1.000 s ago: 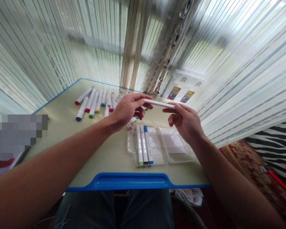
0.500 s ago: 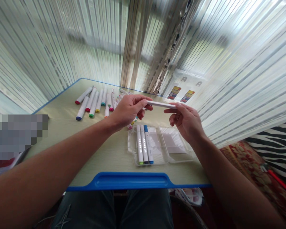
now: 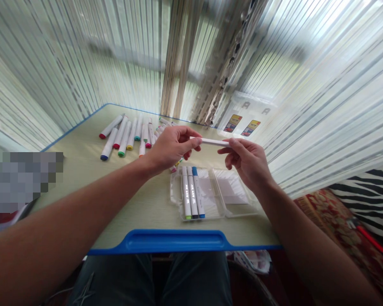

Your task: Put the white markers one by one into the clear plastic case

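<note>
Both my hands hold one white marker [image 3: 212, 142] level above the desk. My left hand [image 3: 172, 146] pinches its left end, and my right hand [image 3: 245, 161] pinches its right end with thumb and forefinger. Below them lies an open clear plastic case [image 3: 217, 193] with three markers [image 3: 192, 193] side by side in its left half; their near caps are green, dark and blue. The case's right half holds only a white insert.
Several loose markers [image 3: 124, 136] with coloured caps lie in a row at the far left of the pale desk [image 3: 140, 204]. A blue tray lip [image 3: 175, 241] runs along the near edge. Striped curtains surround the desk; a patterned rug [image 3: 338, 238] lies at right.
My hands have come a little closer together along the marker, so less of its white barrel shows between them. The case and loose markers have not moved.
</note>
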Demonstrator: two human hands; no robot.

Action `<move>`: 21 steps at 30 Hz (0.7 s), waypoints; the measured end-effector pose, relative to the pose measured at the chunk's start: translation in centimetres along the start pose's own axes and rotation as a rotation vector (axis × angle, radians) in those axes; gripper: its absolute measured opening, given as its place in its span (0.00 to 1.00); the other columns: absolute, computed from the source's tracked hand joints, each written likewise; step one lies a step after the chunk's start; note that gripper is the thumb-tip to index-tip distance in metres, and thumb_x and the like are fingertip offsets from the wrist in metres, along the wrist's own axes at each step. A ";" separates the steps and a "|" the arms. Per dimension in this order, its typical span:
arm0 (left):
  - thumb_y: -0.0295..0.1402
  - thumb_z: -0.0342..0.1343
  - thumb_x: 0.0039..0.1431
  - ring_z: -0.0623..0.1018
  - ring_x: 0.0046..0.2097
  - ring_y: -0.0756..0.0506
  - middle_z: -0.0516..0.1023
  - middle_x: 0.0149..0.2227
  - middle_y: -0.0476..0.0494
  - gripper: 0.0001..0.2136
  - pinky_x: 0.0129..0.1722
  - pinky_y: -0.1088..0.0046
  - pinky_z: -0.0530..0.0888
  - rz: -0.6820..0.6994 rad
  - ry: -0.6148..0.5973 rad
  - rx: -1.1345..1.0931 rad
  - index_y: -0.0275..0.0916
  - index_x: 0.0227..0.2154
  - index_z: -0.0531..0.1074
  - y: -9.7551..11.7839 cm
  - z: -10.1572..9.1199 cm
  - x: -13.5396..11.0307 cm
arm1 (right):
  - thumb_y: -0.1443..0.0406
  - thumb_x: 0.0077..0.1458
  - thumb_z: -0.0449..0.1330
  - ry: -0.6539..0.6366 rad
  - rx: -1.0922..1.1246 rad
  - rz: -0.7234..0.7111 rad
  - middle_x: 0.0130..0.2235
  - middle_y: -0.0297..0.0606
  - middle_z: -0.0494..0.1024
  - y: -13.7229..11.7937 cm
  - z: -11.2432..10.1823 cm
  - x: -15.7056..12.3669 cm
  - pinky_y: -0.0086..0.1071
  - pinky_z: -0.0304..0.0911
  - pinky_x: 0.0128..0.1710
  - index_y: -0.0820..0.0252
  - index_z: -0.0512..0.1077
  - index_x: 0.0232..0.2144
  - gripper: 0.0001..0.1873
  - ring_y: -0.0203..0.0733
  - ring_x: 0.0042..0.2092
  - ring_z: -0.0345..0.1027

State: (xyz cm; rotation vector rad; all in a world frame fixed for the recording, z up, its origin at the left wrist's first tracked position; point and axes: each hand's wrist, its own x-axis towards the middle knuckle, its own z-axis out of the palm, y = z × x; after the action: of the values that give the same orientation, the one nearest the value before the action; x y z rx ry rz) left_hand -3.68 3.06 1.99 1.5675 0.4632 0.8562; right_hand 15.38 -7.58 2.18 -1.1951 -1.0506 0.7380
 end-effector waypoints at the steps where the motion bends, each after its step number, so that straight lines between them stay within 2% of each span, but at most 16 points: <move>1: 0.26 0.62 0.60 0.71 0.22 0.55 0.79 0.28 0.45 0.04 0.22 0.79 0.69 0.005 0.001 0.007 0.30 0.37 0.75 0.0 0.0 0.0 | 0.56 0.54 0.70 -0.009 -0.007 0.000 0.28 0.39 0.83 0.0 0.0 -0.1 0.24 0.60 0.15 0.62 0.80 0.31 0.14 0.29 0.17 0.66; 8: 0.32 0.65 0.58 0.73 0.23 0.54 0.80 0.29 0.43 0.09 0.22 0.78 0.70 0.026 -0.070 0.061 0.30 0.37 0.76 -0.4 0.0 0.0 | 0.52 0.53 0.70 -0.076 -0.115 0.016 0.26 0.40 0.83 -0.1 0.1 -0.6 0.26 0.62 0.15 0.62 0.80 0.28 0.18 0.33 0.17 0.68; 12: 0.37 0.67 0.56 0.73 0.23 0.54 0.80 0.28 0.42 0.12 0.21 0.79 0.68 0.040 -0.143 0.113 0.31 0.35 0.78 -0.5 0.0 -0.3 | 0.51 0.48 0.73 -0.090 -0.215 0.011 0.25 0.40 0.82 -0.3 0.3 -0.8 0.28 0.64 0.15 0.63 0.81 0.30 0.20 0.35 0.17 0.69; 16: 0.39 0.67 0.57 0.72 0.22 0.54 0.80 0.26 0.43 0.13 0.21 0.80 0.68 0.070 -0.172 0.178 0.31 0.34 0.79 -0.7 0.1 -0.4 | 0.53 0.42 0.76 -0.020 -0.410 -0.095 0.21 0.37 0.79 -0.2 0.3 -0.8 0.28 0.62 0.18 0.62 0.83 0.28 0.18 0.34 0.19 0.68; 21: 0.41 0.65 0.58 0.74 0.22 0.53 0.80 0.27 0.42 0.15 0.23 0.78 0.70 0.070 -0.222 0.195 0.31 0.37 0.80 -0.9 0.3 -0.5 | 0.52 0.43 0.76 -0.007 -0.599 -0.202 0.21 0.36 0.77 -0.2 0.2 -0.9 0.28 0.58 0.20 0.62 0.83 0.26 0.18 0.33 0.22 0.64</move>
State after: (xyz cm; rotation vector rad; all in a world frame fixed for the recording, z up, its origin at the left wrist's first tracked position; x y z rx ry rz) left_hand -3.60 2.62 0.99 1.8441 0.3407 0.6946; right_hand 14.87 -8.31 2.15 -1.5574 -1.4300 0.2678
